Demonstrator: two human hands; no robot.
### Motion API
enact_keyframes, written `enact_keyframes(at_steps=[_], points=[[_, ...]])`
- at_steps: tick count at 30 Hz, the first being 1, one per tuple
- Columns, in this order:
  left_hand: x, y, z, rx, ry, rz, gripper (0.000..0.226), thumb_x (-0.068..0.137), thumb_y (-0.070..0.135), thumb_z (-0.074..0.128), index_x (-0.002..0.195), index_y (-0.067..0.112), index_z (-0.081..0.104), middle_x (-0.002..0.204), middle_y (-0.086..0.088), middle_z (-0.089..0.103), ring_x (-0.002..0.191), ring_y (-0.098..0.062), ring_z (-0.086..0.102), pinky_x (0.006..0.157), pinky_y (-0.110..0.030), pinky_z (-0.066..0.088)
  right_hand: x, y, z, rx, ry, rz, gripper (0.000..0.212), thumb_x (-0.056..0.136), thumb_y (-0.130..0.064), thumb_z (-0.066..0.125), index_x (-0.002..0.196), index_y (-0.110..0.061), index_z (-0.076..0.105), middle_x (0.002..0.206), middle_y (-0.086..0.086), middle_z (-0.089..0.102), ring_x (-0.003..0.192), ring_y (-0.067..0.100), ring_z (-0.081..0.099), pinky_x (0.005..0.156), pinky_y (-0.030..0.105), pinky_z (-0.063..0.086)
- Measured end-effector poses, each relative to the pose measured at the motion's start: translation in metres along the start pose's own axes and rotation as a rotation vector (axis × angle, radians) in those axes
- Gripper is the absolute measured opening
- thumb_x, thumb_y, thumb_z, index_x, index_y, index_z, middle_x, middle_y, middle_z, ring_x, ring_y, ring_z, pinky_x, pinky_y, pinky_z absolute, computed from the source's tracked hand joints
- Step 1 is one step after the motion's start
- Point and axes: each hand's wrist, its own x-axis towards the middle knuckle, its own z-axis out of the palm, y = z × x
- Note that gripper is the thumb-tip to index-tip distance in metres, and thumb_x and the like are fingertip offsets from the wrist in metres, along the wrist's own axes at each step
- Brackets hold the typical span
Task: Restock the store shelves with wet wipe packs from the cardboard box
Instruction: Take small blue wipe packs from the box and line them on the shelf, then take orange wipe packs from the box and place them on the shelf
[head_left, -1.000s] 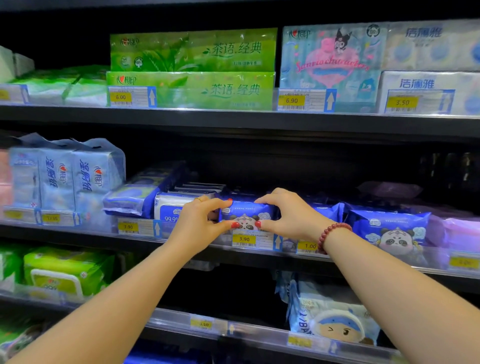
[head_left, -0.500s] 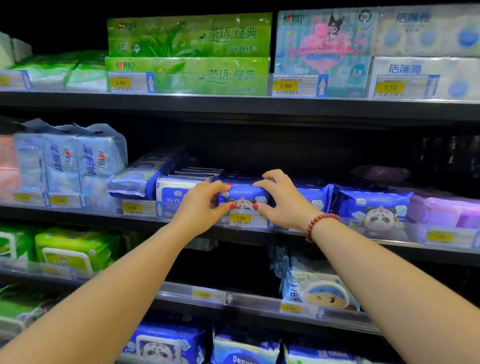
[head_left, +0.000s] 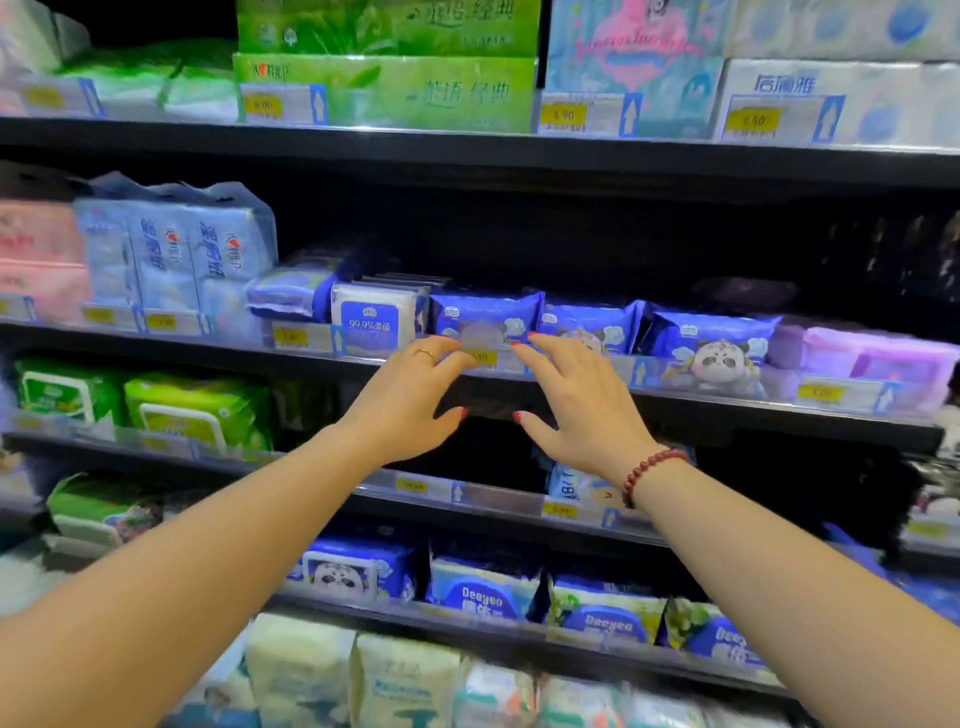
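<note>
Blue wet wipe pack (head_left: 485, 319) sits at the front of the middle shelf (head_left: 727, 415), between a white pack (head_left: 373, 322) marked "99.9%" and a second blue pack (head_left: 589, 322). Left hand (head_left: 410, 400) and right hand (head_left: 576, 400) are spread open before the shelf edge, holding nothing. Lower packs (head_left: 480, 597) read "Deeyeo".

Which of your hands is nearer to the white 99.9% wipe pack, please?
Left. The left hand sits just below and right of the white 99.9% wipe pack; the right hand is farther right, below a blue pack.
</note>
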Motion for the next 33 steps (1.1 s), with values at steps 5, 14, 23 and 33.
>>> enact_keyframes(at_steps=[5, 14, 23, 33], points=[[-0.036, 0.029, 0.026, 0.069, -0.04, 0.103, 0.056, 0.078, 0.03, 0.072, 0.129, 0.011, 0.056, 0.133, -0.014, 0.056, 0.125, -0.033, 0.05, 0.1, -0.044, 0.044, -0.052, -0.015, 0.006, -0.001, -0.044, -0.009, 0.073, 0.08, -0.04, 0.07, 0.14, -0.009, 0.045, 0.138, 0.012, 0.05, 0.127, 0.031, 0.047, 0.105, 0.042, 0.039], [-0.103, 0.063, 0.093, 0.018, -0.209, 0.076, 0.055, 0.076, 0.032, 0.072, 0.124, 0.007, 0.058, 0.128, -0.019, 0.057, 0.121, -0.038, 0.052, 0.093, -0.048, 0.048, -0.15, -0.033, 0.042, 0.095, -0.179, 0.119, 0.069, 0.08, -0.04, 0.068, 0.137, -0.008, 0.047, 0.136, 0.013, 0.05, 0.123, 0.032, 0.049, 0.098, 0.044, 0.042], [-0.185, 0.081, 0.174, -0.067, -0.4, -0.058, 0.059, 0.072, 0.029, 0.076, 0.124, 0.007, 0.059, 0.128, -0.019, 0.057, 0.118, -0.039, 0.054, 0.091, -0.046, 0.045, -0.252, -0.056, 0.11, 0.219, -0.381, 0.278, 0.067, 0.074, -0.038, 0.073, 0.13, -0.007, 0.053, 0.129, 0.015, 0.054, 0.115, 0.037, 0.054, 0.092, 0.044, 0.046], [-0.275, 0.101, 0.249, -0.173, -0.667, -0.269, 0.058, 0.086, 0.036, 0.061, 0.138, 0.017, 0.045, 0.145, -0.012, 0.041, 0.134, -0.031, 0.036, 0.106, -0.041, 0.033, -0.369, -0.087, 0.168, 0.372, -0.77, 0.518, 0.064, 0.085, -0.04, 0.062, 0.141, -0.016, 0.041, 0.14, 0.009, 0.042, 0.129, 0.03, 0.039, 0.103, 0.042, 0.036]])
